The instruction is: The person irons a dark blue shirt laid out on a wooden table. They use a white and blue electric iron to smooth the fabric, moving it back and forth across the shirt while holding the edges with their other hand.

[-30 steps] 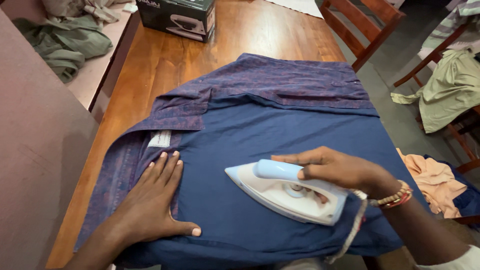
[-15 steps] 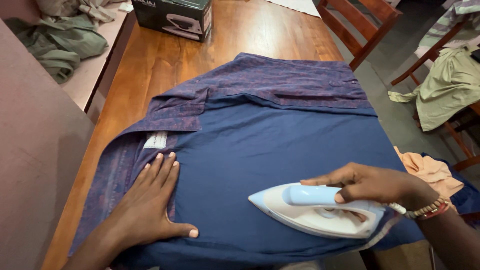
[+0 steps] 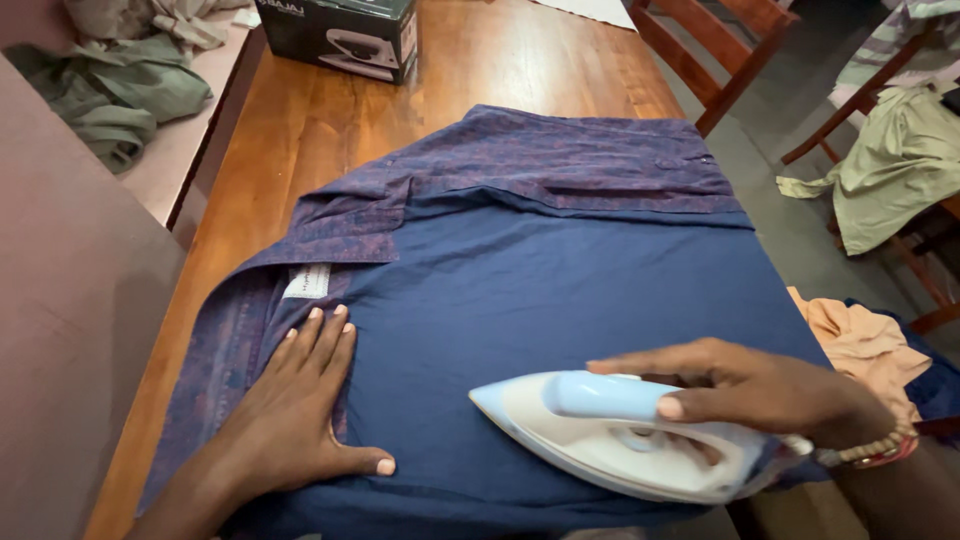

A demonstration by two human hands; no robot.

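While right hand (image 3: 770,395) grips iron (image 3: 620,440), shirt (image 3: 540,280) flat

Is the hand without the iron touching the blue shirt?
Touching. The head view shows the left hand lying flat, palm down, on the blue shirt.

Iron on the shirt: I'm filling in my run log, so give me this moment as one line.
right hand: grips iron handle | iron: flat on blue shirt | left hand: pressed flat on shirt | shirt: on wooden table

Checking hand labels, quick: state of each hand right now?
Left hand: open, flat on the dark blue cotton shirt.
Right hand: closed on the handle of the white and light-blue iron.
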